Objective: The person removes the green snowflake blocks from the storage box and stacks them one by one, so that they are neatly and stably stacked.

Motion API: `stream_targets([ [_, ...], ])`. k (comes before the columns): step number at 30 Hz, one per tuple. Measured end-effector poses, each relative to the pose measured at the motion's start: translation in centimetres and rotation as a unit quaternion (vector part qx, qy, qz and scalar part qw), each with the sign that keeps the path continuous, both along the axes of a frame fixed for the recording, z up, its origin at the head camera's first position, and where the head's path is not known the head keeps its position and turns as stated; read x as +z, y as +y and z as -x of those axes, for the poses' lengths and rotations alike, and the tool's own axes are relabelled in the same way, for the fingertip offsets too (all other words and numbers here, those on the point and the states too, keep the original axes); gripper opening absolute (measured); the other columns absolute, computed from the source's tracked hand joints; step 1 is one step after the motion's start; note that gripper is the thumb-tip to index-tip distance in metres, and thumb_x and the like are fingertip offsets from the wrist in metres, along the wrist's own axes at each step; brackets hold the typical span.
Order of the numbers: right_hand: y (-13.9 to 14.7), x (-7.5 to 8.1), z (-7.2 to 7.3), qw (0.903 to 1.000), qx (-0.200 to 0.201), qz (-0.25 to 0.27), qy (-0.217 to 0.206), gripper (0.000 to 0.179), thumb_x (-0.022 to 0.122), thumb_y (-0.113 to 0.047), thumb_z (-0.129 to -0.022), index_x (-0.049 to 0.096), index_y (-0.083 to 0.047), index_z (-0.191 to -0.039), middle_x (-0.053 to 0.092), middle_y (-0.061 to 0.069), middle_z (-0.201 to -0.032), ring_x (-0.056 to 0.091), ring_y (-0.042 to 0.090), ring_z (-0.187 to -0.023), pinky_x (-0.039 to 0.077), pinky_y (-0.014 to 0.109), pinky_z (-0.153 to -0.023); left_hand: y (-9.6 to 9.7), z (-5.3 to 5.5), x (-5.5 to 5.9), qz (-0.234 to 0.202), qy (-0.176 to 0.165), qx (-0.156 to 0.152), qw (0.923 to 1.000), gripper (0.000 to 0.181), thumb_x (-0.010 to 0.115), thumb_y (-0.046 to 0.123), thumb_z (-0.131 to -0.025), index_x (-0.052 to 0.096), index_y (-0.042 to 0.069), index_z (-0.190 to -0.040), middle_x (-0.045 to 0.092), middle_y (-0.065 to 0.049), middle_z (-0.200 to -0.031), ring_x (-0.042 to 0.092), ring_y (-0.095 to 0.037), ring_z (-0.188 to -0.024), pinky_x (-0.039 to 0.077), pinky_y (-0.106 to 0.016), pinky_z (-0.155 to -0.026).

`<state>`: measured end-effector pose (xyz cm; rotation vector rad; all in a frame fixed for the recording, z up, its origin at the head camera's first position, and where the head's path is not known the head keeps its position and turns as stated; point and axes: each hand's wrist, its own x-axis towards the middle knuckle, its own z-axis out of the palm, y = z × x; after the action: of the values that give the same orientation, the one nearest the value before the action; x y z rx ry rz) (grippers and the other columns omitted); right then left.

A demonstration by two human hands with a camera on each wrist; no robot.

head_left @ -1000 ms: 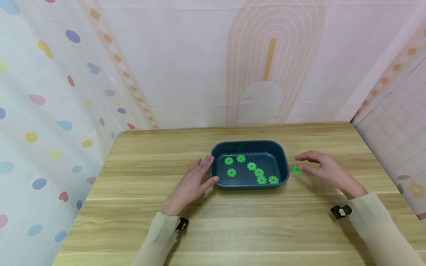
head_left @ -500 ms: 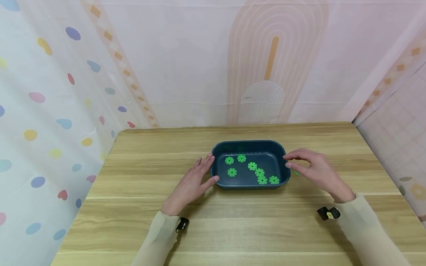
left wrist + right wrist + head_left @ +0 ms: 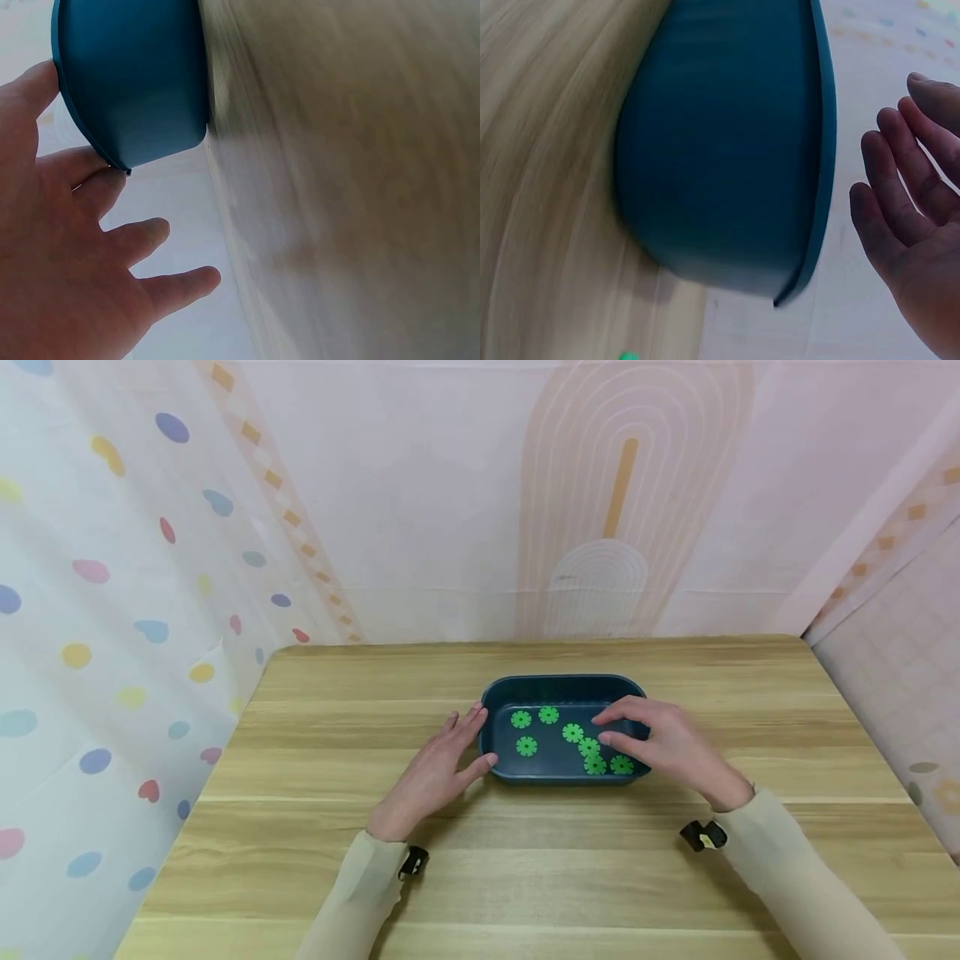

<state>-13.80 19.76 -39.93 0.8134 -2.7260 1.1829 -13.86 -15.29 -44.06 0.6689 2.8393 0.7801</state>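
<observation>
A dark blue rectangular tub (image 3: 555,780) stands on the table with several green, notched, flower-like discs (image 3: 527,746) lying flat on its floor. My left hand (image 3: 431,777) rests against the tub's left rim, fingers extended and thumb at the near left corner. In the left wrist view its fingertips touch the rim of the tub (image 3: 135,82). Over the tub's right part hovers my right hand (image 3: 671,743), thumb and forefinger apart with nothing visible between them. The right wrist view has its loosely bent fingers (image 3: 877,161) beside and above the tub's rim.
A sliver of another green disc (image 3: 628,355) shows on the table outside the tub; the right hand hides it in the head view. The wooden table (image 3: 487,877) ends at a patterned curtain (image 3: 420,510) behind and at both sides.
My right hand has moved left from beside the green disc on the table, across the tub's right rim, to above its inside. My left hand stays at the left rim.
</observation>
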Motion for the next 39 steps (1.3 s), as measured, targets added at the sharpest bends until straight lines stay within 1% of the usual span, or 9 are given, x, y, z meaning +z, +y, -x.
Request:
stream_targets([
  [6, -1.6, -0.2, 0.6, 0.9994, 0.032, 0.010, -0.003, 0.019, 0.077, -0.013, -0.095, 0.077, -0.013, -0.113, 0.074, 0.000, -0.113, 0.067, 0.025, -0.108, 0.056, 0.054, -0.091, 0.0, 0.2, 0.3, 0.003, -0.001, -0.001, 1.0000, 0.075, 0.053, 0.050, -0.106, 0.024, 0.014, -0.166, 0.015, 0.002, -0.172, 0.015, -0.039, -0.157, 0.023, -0.060, -0.122],
  [10, -2.6, -0.4, 0.9, 0.9990, 0.041, 0.012, -0.008, 0.019, 0.078, -0.015, -0.094, 0.078, -0.014, -0.113, 0.074, -0.003, -0.112, 0.066, 0.021, -0.109, 0.055, 0.054, -0.093, 0.0, 0.3, 0.4, -0.001, 0.001, -0.007, 1.0000, 0.076, 0.054, 0.049, -0.106, 0.025, 0.013, -0.166, 0.016, 0.000, -0.172, 0.016, -0.040, -0.157, 0.023, -0.062, -0.122],
  [13, -3.3, -0.5, 1.3, 0.9984, 0.054, 0.013, -0.011, 0.019, 0.078, -0.014, -0.094, 0.077, -0.014, -0.114, 0.074, -0.002, -0.113, 0.067, 0.020, -0.108, 0.056, 0.053, -0.093, 0.1, 0.4, 0.4, 0.001, 0.002, -0.006, 1.0000, 0.076, 0.054, 0.050, -0.106, 0.025, 0.014, -0.166, 0.015, 0.001, -0.172, 0.016, -0.040, -0.157, 0.024, -0.061, -0.122],
  [15, -3.7, -0.6, 1.6, 0.9979, 0.062, 0.012, -0.018, 0.019, 0.078, -0.015, -0.095, 0.077, -0.015, -0.114, 0.074, -0.002, -0.113, 0.067, 0.020, -0.108, 0.056, 0.052, -0.094, 0.1, 0.4, 0.4, 0.002, 0.002, -0.005, 1.0000, 0.075, 0.054, 0.050, -0.106, 0.025, 0.014, -0.166, 0.015, 0.001, -0.172, 0.017, -0.040, -0.157, 0.024, -0.061, -0.122],
  [21, -4.9, -1.1, 2.4, 0.9946, 0.092, 0.003, -0.048, 0.021, 0.075, -0.015, -0.097, 0.076, -0.009, -0.117, 0.073, 0.005, -0.114, 0.067, 0.025, -0.106, 0.057, 0.050, -0.093, 0.0, 0.3, 0.4, 0.006, -0.003, -0.005, 1.0000, 0.074, 0.052, 0.050, -0.107, 0.024, 0.015, -0.166, 0.015, 0.002, -0.172, 0.016, -0.038, -0.157, 0.024, -0.060, -0.122],
  [27, -6.1, -2.0, 2.8, 0.9932, 0.101, -0.020, -0.053, 0.022, 0.074, -0.018, -0.098, 0.076, -0.007, -0.118, 0.073, 0.002, -0.116, 0.066, 0.025, -0.108, 0.055, 0.049, -0.097, 0.0, 0.1, 0.1, 0.001, 0.002, -0.011, 0.9999, 0.075, 0.053, 0.050, -0.107, 0.025, 0.014, -0.166, 0.016, 0.001, -0.172, 0.018, -0.040, -0.156, 0.025, -0.062, -0.121],
  [30, -6.6, -2.3, 3.1, 0.9924, 0.108, -0.028, -0.052, 0.023, 0.073, -0.018, -0.099, 0.075, -0.007, -0.119, 0.073, 0.003, -0.117, 0.066, 0.024, -0.108, 0.055, 0.049, -0.098, 0.0, 0.1, 0.1, 0.002, -0.001, -0.010, 0.9999, 0.075, 0.052, 0.051, -0.107, 0.024, 0.015, -0.166, 0.015, 0.002, -0.172, 0.018, -0.039, -0.156, 0.025, -0.061, -0.121],
  [35, -7.4, -2.5, 3.6, 0.9907, 0.114, -0.036, -0.065, 0.025, 0.074, -0.014, -0.097, 0.075, -0.006, -0.121, 0.073, 0.005, -0.119, 0.067, 0.025, -0.110, 0.054, 0.048, -0.100, -0.1, 0.1, 0.1, 0.003, -0.002, -0.007, 1.0000, 0.074, 0.052, 0.050, -0.107, 0.024, 0.015, -0.166, 0.015, 0.003, -0.172, 0.018, -0.038, -0.156, 0.025, -0.061, -0.122],
  [39, -7.8, -2.8, 3.8, 0.9892, 0.115, -0.056, -0.072, 0.027, 0.074, -0.014, -0.097, 0.074, -0.006, -0.124, 0.072, 0.004, -0.122, 0.066, 0.023, -0.113, 0.052, 0.047, -0.103, -0.1, 0.0, 0.1, 0.001, 0.003, -0.008, 1.0000, 0.074, 0.053, 0.049, -0.107, 0.025, 0.014, -0.166, 0.016, 0.002, -0.172, 0.019, -0.040, -0.156, 0.026, -0.061, -0.121],
])
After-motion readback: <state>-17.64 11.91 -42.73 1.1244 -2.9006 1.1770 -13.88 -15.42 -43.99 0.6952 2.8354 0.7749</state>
